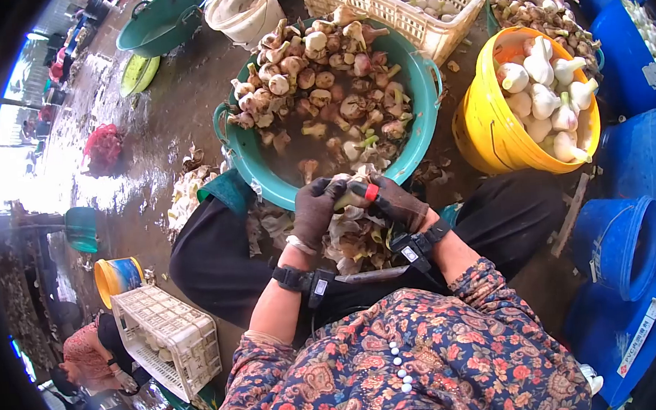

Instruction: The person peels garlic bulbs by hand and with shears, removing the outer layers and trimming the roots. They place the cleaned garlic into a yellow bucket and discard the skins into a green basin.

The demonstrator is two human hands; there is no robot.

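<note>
My left hand (315, 212) and my right hand (397, 202), both in dark gloves, meet at the near rim of a green basin (424, 132). Between them is a garlic bulb (352, 190), gripped from both sides with the fingers curled round it. A red band circles a finger of the right glove. Unpeeled garlic bulbs (318, 78) heap up in murky water inside the basin. Below my hands, loose garlic skins (350, 242) pile up between my legs. Whether a tool is in either hand I cannot make out.
Right of the basin stands a yellow bucket (480, 127) of peeled white bulbs. Behind are a cream crate (374, 5) and a white bucket (240, 15). Blue tubs (616, 248) line the right side. Another white crate (170, 302) and a seated person (93, 354) are at lower left.
</note>
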